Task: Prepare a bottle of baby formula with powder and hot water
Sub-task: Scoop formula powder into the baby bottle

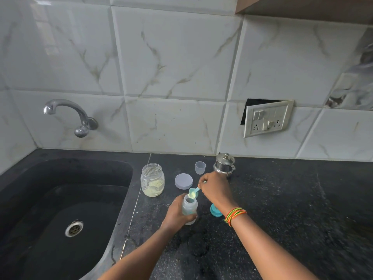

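Baby bottle stands upright and uncapped on the black counter. The left hand has its fingers curled round the bottle's lower body. Right over the open mouth, the right hand pinches the handle of a teal scoop between its fingertips. The scoop's bowl is tipped toward the mouth and holds pale yellow powder. Whether the bowl touches the rim I cannot tell. Any print on the bottle's side is too blurred to read.

Orange and green bangles circle the right wrist. Beside that wrist, to the right of the bottle, a teal ring cap lies on the counter, partly hidden by the arm.

Behind the hands a pale round lid lies flat. To its left is an open glass jar with yellowish powder in its lower part. A small clear cup and a lidded steel pot stand nearer the wall.

At the left is a dark sink with a metal drain, and a chrome tap comes out of the marbled wall tiles. A white switch plate hangs tilted on the wall at the right; its markings are illegible.
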A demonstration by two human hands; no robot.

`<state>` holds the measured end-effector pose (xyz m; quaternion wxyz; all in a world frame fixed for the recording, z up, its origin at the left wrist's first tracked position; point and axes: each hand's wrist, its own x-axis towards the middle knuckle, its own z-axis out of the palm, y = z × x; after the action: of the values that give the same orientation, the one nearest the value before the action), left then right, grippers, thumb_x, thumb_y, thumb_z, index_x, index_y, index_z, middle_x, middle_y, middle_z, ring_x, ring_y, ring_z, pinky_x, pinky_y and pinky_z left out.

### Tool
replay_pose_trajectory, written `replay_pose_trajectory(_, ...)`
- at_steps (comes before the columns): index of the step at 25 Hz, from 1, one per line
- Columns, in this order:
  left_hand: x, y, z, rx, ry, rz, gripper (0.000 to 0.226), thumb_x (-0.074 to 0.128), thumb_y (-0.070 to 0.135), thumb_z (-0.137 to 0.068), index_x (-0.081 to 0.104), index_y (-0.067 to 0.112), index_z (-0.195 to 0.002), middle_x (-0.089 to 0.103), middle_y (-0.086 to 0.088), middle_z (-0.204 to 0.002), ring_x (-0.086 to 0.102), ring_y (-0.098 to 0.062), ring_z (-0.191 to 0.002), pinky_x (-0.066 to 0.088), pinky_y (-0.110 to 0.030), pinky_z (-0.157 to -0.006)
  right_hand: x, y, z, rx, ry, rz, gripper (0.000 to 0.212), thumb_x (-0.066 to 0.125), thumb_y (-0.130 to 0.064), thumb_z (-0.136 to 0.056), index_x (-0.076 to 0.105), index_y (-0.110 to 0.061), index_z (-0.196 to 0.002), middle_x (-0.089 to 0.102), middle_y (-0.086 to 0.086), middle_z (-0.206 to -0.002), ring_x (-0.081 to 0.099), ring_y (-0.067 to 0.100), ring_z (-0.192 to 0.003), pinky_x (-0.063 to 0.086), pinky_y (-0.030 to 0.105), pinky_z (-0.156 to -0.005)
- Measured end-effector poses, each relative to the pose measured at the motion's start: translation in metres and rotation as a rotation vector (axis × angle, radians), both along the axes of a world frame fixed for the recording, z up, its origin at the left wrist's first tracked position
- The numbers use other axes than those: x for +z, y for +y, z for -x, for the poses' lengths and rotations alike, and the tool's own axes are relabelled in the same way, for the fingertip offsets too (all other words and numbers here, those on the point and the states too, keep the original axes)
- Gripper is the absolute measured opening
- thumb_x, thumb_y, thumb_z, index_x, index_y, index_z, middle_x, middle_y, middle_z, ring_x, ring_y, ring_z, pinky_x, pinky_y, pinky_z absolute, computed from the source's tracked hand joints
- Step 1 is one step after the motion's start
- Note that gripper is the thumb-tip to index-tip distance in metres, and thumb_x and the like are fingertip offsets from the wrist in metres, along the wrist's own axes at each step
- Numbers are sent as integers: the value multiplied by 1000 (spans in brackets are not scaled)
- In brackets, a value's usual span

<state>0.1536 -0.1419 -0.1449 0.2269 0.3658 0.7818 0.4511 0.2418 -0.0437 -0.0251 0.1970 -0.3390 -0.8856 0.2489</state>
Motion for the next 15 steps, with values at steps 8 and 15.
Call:
replay_pose_trajectory(8,-2,1,4,32,32,3,73,84,27,-59,46,21,-121,49,6,-109,52,-14,-102,43,-27,-85,-3,-17,-2,474,-330,-524,17,49,-9,-88,66,-8,-89,68,13,-87,62,33,-80,50,38,-70)
replay_pose_trajectory(15,-11,5,8,-12,108,25,57,79,36,-61,53,15,-107,50,6,-100,46,-13,-97,38,-23,-79,-42,-18,-27,576,-11,-791,26,75,-2,-60,54,-17,-62,48,-2,-52,43,15,-42,37,26,-36)
